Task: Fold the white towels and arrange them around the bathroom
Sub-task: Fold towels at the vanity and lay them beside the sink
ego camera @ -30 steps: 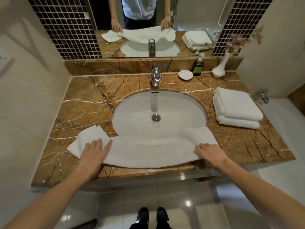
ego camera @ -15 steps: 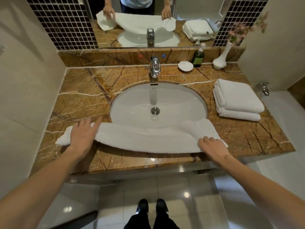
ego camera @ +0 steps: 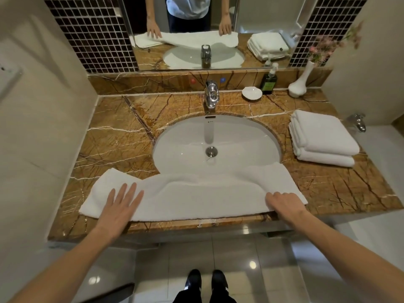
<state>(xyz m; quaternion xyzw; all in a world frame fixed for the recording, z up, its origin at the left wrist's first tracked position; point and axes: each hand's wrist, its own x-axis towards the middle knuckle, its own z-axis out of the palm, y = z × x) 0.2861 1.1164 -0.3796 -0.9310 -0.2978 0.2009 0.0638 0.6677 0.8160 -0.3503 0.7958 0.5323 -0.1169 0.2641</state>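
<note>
A long white towel [ego camera: 196,197] lies folded lengthwise along the front of the brown marble counter [ego camera: 113,136], and its middle sags over the front rim of the white sink [ego camera: 218,136]. My left hand [ego camera: 121,205] lies flat on the towel's left part with straight, spread fingers. My right hand [ego camera: 283,204] rests on the towel's right end near the counter's front edge, its fingers bent down onto the cloth. Two folded white towels [ego camera: 321,136] sit stacked on the counter to the right of the sink.
A chrome tap [ego camera: 211,94] stands behind the sink. A small white dish [ego camera: 251,93], a dark pump bottle [ego camera: 268,80] and a white vase with pink flowers [ego camera: 300,80] line the back right. A mirror [ego camera: 218,22] hangs above. Walls close both sides.
My left hand slid out toward the towel's left end and came back inward, smoothing the cloth flat. The right hand stayed on the right end.
</note>
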